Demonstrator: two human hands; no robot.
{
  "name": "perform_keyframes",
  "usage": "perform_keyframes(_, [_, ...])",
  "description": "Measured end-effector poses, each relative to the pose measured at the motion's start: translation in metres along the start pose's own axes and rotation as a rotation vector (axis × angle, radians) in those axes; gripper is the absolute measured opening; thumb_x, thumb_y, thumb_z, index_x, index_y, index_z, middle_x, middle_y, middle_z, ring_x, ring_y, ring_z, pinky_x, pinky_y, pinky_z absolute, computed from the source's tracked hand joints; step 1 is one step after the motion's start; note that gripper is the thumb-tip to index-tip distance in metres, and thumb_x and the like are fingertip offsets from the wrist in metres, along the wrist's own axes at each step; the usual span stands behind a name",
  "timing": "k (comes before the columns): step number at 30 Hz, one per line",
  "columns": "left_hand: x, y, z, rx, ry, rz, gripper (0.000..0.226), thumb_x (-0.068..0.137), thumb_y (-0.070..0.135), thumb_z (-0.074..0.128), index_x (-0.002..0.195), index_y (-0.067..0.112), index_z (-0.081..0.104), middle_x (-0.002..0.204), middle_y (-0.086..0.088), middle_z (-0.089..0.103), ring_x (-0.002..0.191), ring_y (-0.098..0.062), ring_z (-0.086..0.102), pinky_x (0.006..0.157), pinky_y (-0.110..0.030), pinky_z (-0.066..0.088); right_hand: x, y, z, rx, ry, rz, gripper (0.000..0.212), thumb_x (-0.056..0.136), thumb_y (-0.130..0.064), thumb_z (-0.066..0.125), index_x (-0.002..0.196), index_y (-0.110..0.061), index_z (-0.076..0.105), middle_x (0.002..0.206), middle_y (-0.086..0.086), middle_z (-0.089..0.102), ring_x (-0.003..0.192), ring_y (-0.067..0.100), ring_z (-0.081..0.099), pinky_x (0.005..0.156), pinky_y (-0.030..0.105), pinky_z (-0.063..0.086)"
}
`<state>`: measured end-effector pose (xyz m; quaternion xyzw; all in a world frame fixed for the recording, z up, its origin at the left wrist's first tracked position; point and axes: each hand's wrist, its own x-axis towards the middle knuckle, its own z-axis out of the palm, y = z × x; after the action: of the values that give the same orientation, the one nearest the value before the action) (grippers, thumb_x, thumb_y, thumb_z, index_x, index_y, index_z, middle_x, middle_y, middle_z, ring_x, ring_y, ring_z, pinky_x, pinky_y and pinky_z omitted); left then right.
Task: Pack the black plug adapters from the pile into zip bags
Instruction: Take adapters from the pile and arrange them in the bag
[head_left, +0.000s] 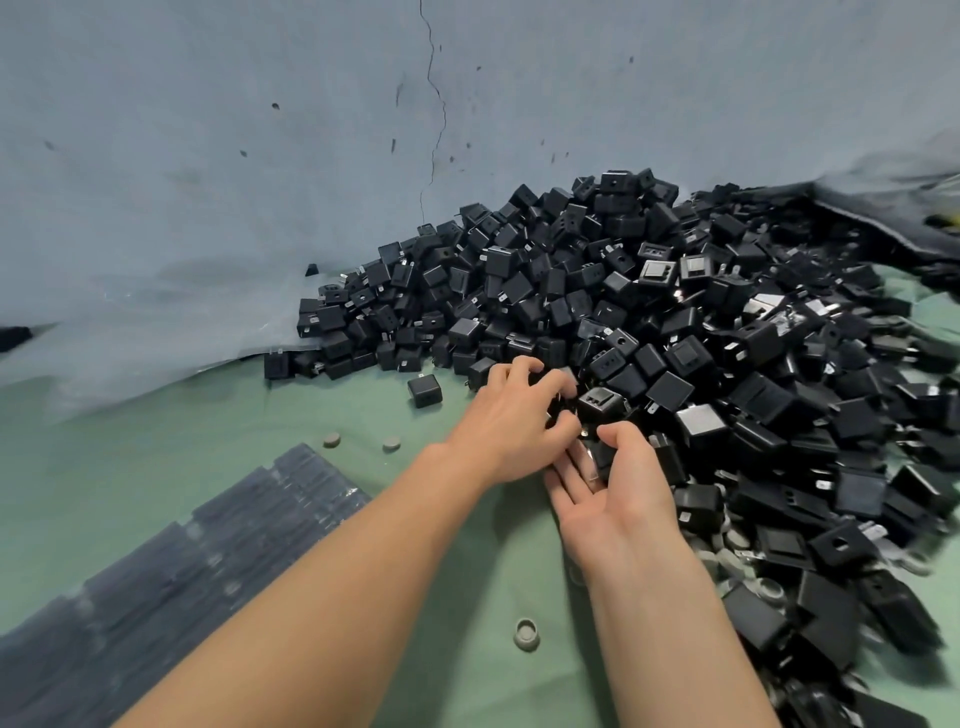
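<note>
- A blue-grey, speckled wall (260, 130) with a thin dark crack running down it fills the upper half of the view
- A pale green cloth-covered table (260, 467) spreads below it
- A big heap of black, cube-shaped plastic plug adapters (701, 312) lies on the cloth, banked against the wall and spilling down the right side
- A flat, layered stack of clear zip bags filled with dark adapters (182, 561) sits at the lower left, well apart from the heap
- The left hand (511, 421) lies knuckles-up at the heap's near edge, its fingers curled in among the adapters; I cannot tell whether it grips one
- The right hand (618, 488) lies palm-up just beside the left, thumb and fingers curled round a single black adapter (603, 456); a glassy sliver next to it may be a bag's edge, though it is too blurred to be sure
- A stray black adapter (425, 392) sits alone on the cloth, left of the hands
- Small round grey caps (526, 634) lie scattered on the cloth
</note>
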<state>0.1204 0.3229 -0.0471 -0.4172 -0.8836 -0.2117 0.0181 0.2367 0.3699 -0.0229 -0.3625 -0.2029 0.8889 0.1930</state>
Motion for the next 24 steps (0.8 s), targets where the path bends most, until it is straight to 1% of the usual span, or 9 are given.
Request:
perform_keyframes(2, [-0.001,-0.002,-0.002,0.061,-0.037,0.012,0.042,0.093,0.053,0.047,0.132,0.037,0.05,0.146,-0.004,0.033,0.136,-0.028,0.027,0.11,-0.048,0.034,0.0,0.002,0.0,-0.016,0.004,-0.009,0.006,0.093,-0.01,0.051,0.093,-0.011,0.057,0.103,0.013,0.07,0.096,0.025,0.069,0.101,0.042,0.051])
perform_keyframes(5, [0.0,0.003,0.001,0.07,-0.118,-0.023,0.061,0.09,0.069,0.046,0.143,0.039,0.042,0.152,-0.007,0.023,0.14,-0.031,0.024,0.113,-0.048,0.031,-0.001,0.003,0.0,-0.01,-0.004,-0.031,0.011,0.09,-0.005,0.05,0.092,-0.011,0.059,0.102,0.012,0.069,0.096,0.025,0.07,0.099,0.043,0.053])
perform_keyframes(9, [0.009,0.01,0.001,0.121,-0.143,-0.091,0.066,0.088,0.069,0.05,0.146,0.04,0.039,0.157,-0.01,0.017,0.14,-0.036,0.028,0.113,-0.05,0.029,-0.002,0.003,0.0,-0.009,-0.021,-0.038,0.011,0.091,-0.005,0.05,0.089,-0.011,0.058,0.084,0.005,0.066,0.091,0.021,0.07,0.104,0.043,0.05])
perform_keyframes(11, [0.012,0.01,0.0,0.165,-0.143,-0.09,0.063,0.089,0.068,0.05,0.145,0.039,0.04,0.156,-0.009,0.018,0.137,-0.036,0.031,0.111,-0.049,0.029,-0.002,0.002,-0.001,-0.01,-0.024,-0.032,0.012,0.093,-0.007,0.05,0.085,-0.012,0.058,0.081,0.004,0.064,0.091,0.02,0.068,0.106,0.044,0.048])
perform_keyframes(14, [0.013,0.009,0.002,0.172,-0.12,-0.091,0.059,0.088,0.068,0.051,0.139,0.038,0.047,0.154,-0.008,0.022,0.132,-0.035,0.036,0.108,-0.047,0.03,-0.002,0.002,-0.002,-0.002,-0.03,-0.028,0.013,0.094,-0.01,0.05,0.084,-0.013,0.057,0.092,0.005,0.068,0.103,0.022,0.068,0.108,0.044,0.046])
perform_keyframes(17, [0.012,0.006,0.004,0.14,-0.074,-0.082,0.054,0.087,0.065,0.054,0.13,0.032,0.052,0.149,-0.006,0.027,0.125,-0.034,0.041,0.104,-0.045,0.033,-0.002,0.003,-0.001,0.006,-0.023,-0.033,0.011,0.094,-0.01,0.05,0.09,-0.012,0.06,0.107,0.01,0.072,0.103,0.023,0.069,0.106,0.044,0.048])
perform_keyframes(19, [0.011,0.003,0.004,0.105,-0.039,-0.082,0.052,0.087,0.061,0.056,0.126,0.027,0.054,0.144,-0.004,0.029,0.12,-0.032,0.043,0.101,-0.043,0.036,-0.001,0.003,0.0,0.005,-0.004,-0.034,0.01,0.095,-0.011,0.051,0.089,-0.012,0.06,0.112,0.014,0.071,0.102,0.024,0.069,0.105,0.044,0.049])
perform_keyframes(21, [0.01,-0.003,0.003,0.075,-0.009,-0.093,0.051,0.088,0.056,0.056,0.126,0.023,0.054,0.143,-0.003,0.029,0.12,-0.03,0.044,0.1,-0.041,0.041,0.0,0.003,0.0,-0.004,0.024,-0.032,0.008,0.095,-0.013,0.052,0.089,-0.012,0.057,0.114,0.015,0.069,0.104,0.025,0.068,0.103,0.043,0.05])
perform_keyframes(24, [0.009,-0.011,0.003,0.065,0.012,-0.12,0.049,0.089,0.049,0.056,0.127,0.019,0.054,0.149,-0.006,0.027,0.127,-0.028,0.042,0.099,-0.04,0.044,0.002,0.004,-0.003,-0.014,0.05,-0.029,0.005,0.096,-0.017,0.054,0.096,-0.012,0.056,0.116,0.014,0.065,0.101,0.024,0.067,0.099,0.041,0.052])
